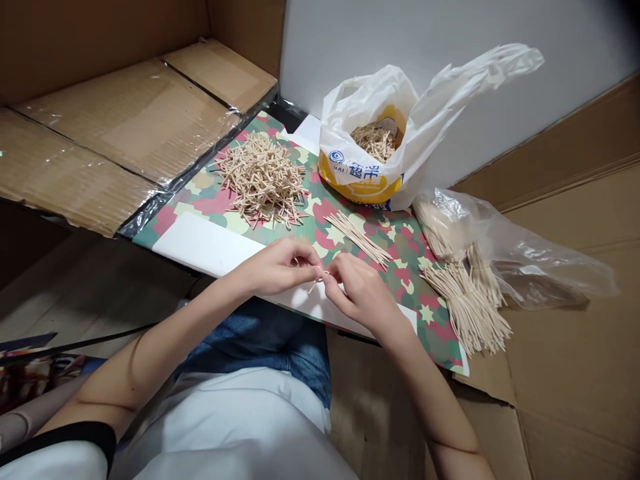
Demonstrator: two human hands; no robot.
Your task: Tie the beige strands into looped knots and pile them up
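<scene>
My left hand and my right hand meet above the front edge of the camouflage-patterned board. Both are closed in a pinch on a thin pale strand, which looks bent or looped between the fingertips; its exact shape is too small to tell. Beyond my left hand lies a heap of short, knotted-looking pale pieces. Behind my right hand is a small row of straight pale sticks. Farther right, a tied bundle of long sticks lies over the board's right edge.
A white and yellow plastic bag holding more pale pieces stands at the back. A clear plastic bag with stick bundles lies at the right. Cardboard borders the left, and a cardboard box the right.
</scene>
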